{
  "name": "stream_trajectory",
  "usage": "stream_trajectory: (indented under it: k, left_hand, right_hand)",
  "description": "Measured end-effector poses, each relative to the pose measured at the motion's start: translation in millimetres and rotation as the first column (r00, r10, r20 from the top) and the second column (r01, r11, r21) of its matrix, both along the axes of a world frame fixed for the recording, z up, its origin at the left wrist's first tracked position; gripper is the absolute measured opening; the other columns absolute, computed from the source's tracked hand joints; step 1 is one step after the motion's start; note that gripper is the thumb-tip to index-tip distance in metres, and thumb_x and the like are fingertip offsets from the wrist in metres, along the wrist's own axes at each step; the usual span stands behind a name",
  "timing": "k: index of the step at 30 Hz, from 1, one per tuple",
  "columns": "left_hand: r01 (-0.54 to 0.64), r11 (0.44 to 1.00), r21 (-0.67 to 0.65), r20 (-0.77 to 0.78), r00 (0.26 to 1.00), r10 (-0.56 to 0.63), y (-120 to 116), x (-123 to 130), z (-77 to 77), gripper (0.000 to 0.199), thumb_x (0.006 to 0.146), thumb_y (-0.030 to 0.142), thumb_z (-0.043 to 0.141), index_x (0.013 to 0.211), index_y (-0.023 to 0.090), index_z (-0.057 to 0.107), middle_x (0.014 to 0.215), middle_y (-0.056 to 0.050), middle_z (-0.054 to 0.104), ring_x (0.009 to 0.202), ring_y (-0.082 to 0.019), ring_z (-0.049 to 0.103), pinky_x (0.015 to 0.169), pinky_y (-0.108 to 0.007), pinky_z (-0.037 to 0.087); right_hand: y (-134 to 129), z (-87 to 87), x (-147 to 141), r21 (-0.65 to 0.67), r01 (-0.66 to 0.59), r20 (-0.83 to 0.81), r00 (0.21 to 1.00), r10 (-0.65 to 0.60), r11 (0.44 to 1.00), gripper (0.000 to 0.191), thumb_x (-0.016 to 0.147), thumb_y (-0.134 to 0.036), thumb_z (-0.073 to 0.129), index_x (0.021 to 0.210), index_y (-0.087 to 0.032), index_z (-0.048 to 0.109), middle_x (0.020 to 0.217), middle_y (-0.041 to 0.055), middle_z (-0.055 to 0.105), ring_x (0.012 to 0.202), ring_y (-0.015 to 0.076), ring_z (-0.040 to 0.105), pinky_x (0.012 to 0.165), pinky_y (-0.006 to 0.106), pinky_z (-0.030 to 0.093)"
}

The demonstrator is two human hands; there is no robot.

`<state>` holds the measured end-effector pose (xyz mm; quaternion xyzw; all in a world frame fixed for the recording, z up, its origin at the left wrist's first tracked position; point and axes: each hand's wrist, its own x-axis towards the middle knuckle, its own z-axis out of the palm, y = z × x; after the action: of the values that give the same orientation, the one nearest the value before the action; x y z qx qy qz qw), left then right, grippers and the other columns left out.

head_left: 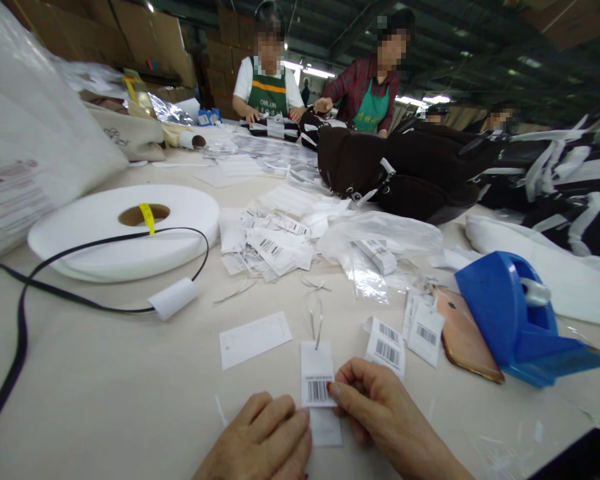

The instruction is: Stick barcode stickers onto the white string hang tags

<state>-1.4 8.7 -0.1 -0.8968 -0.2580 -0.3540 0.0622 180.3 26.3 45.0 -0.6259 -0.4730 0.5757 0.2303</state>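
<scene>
A white hang tag (316,365) with a barcode and a string loop lies in front of me, over a second white card (326,430). My right hand (375,407) pinches the hang tag's right edge between thumb and fingers, beside the barcode. My left hand (265,440) has its fingers bent together, tips against the left edge of the tags; its thumb is hidden. Just above lies a blank white tag (255,340). Right of the hang tag, a curled strip of barcode labels (385,347) stands near my right hand, with strung barcode tags (425,332) beyond it.
At right, a blue tape dispenser (510,320) rests against a gold phone (465,333). A pile of tags (273,243) lies mid-table near clear plastic bags (380,233). A white tape roll (85,227) and black cord (23,320) are left. Dark bags (400,167) and two co-workers (270,87) are behind.
</scene>
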Motion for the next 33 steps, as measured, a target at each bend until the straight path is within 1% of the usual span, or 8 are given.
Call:
stream_trajectory:
  k: [5,14,21,30,33]
  left_hand:
    - [-0.008,1.0,0.002,0.0,1.0,0.008,0.7,0.1,-0.8,0.021,0.087,0.012,0.045,0.081,0.015,0.065,0.081,0.0,0.072,0.076,-0.017,0.062,0.071,-0.032,0.043]
    - [-0.017,1.0,0.008,0.011,1.0,0.017,-0.5,1.8,2.3,0.022,0.086,0.011,0.044,0.08,0.016,0.065,0.08,0.0,0.072,0.075,-0.017,0.062,0.069,-0.031,0.043]
    - [-0.026,1.0,0.012,0.02,0.999,0.026,0.9,3.0,0.2,0.021,0.084,0.008,0.046,0.08,0.016,0.064,0.079,-0.002,0.071,0.076,-0.017,0.061,0.069,-0.031,0.045]
    - [-0.011,1.0,0.005,0.003,1.0,0.011,2.6,3.2,1.5,0.021,0.087,0.015,0.044,0.078,0.015,0.063,0.077,-0.002,0.069,0.073,-0.017,0.059,0.065,-0.031,0.044]
    - [0.011,1.0,-0.006,0.003,1.0,-0.011,4.5,3.0,4.3,0.024,0.089,0.019,0.042,0.079,0.014,0.064,0.077,-0.003,0.069,0.075,-0.017,0.06,0.068,-0.031,0.045]
  right_hand:
    - [-1.2,-2.3,0.1,0.028,-0.003,0.024,1.0,0.002,1.0,0.022,0.072,-0.037,0.05,0.062,-0.018,0.047,0.047,-0.0074,0.043,0.036,0.005,0.036,0.036,0.018,0.025]
    - [-2.9,-2.1,-2.6,0.064,0.008,0.055,0.998,-0.012,0.998,0.021,0.073,-0.035,0.049,0.06,-0.018,0.046,0.046,-0.0068,0.043,0.036,0.0053,0.036,0.036,0.018,0.026]
    - [-1.1,-5.2,-3.5,0.093,-0.01,0.112,0.994,0.0,0.996,0.02,0.074,-0.032,0.047,0.06,-0.019,0.046,0.045,-0.0069,0.041,0.037,0.0064,0.037,0.036,0.018,0.028]
    - [-2.6,-9.7,-2.0,0.178,-0.058,0.215,0.976,0.018,0.982,0.02,0.075,-0.028,0.048,0.058,-0.02,0.046,0.043,-0.0066,0.042,0.037,0.008,0.039,0.039,0.02,0.028]
    - [-3.1,-9.9,-2.2,0.194,-0.068,0.228,0.973,0.022,0.979,0.019,0.076,-0.028,0.048,0.058,-0.02,0.047,0.042,-0.0067,0.042,0.038,0.0083,0.039,0.04,0.021,0.028]
